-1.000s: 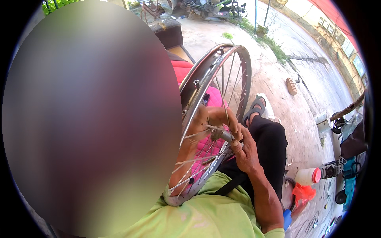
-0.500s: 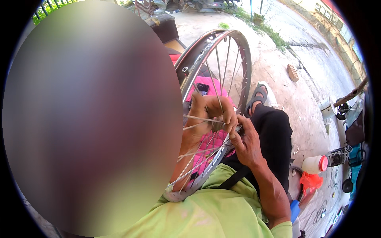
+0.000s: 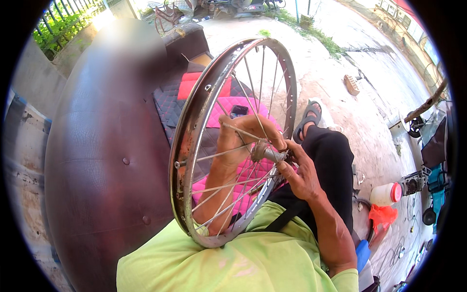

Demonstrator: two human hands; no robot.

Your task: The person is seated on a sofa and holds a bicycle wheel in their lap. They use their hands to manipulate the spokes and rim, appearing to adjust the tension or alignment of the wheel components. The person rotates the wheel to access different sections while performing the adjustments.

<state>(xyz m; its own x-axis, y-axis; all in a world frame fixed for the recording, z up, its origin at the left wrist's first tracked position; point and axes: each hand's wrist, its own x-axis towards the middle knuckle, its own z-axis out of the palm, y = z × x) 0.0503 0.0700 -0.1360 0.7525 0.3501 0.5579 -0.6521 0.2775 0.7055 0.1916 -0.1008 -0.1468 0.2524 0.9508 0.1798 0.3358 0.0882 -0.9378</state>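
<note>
A worn metal bicycle wheel stands tilted against my lap and green shirt, its thin spokes running to a grey hub. From behind the spokes my left hand reaches up, its fingers curled over towards the hub among the spokes. On the hub's right end, my right hand is closed, thumb and fingers pinching close to the axle. The fingertips of both hands nearly meet there. Whatever small piece may lie between the right fingertips is hidden.
A brown padded sofa fills the left side. On its pink and dark quilted cover lies a phone. To the right are a white jar with a red lid, an orange-red plastic bag and a brick.
A large blurred area at the left has shrunk, uncovering the sofa and the rest of the rim. The wheel and both hands sit slightly further left in view; the hands keep nearly the same grip.
</note>
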